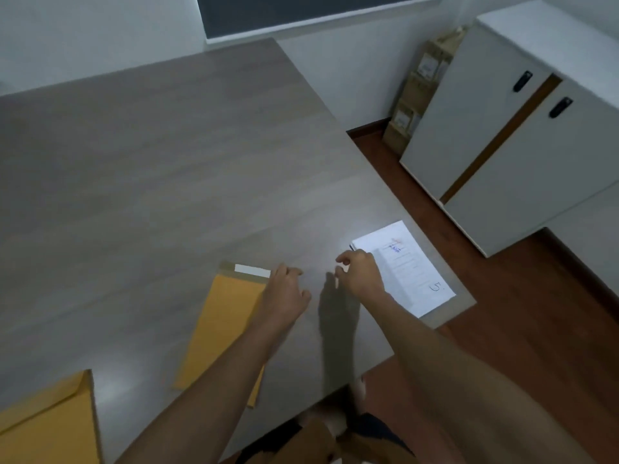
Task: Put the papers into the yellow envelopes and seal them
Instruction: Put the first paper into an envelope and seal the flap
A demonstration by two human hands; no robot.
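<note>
Grey wood-grain tabletop (pixel 167 162) fills the view, with white cabinets (pixel 502 135) off to the right over a reddish floor. A flat yellow paper envelope (pixel 221 329) is laid out near the front edge, its flap open and the white adhesive strip (pixel 252 270) exposed. A second yellow envelope (pixel 47 426) is seen at the lower left corner. White printed papers (pixel 408 269) are stacked at the table's right edge.

Loading looks to be the step in hand: nothing is yet inside, as far as can be judged. The right hand (pixel 360 272) is placed at the papers' near-left corner, fingers loosely curled; whether a sheet is pinched cannot be told. The left hand (pixel 284 293) is held beside the envelope's mouth, fingers relaxed and half bent, gripping nothing. Next, a sheet must be lifted and the envelope's mouth spread.
</note>
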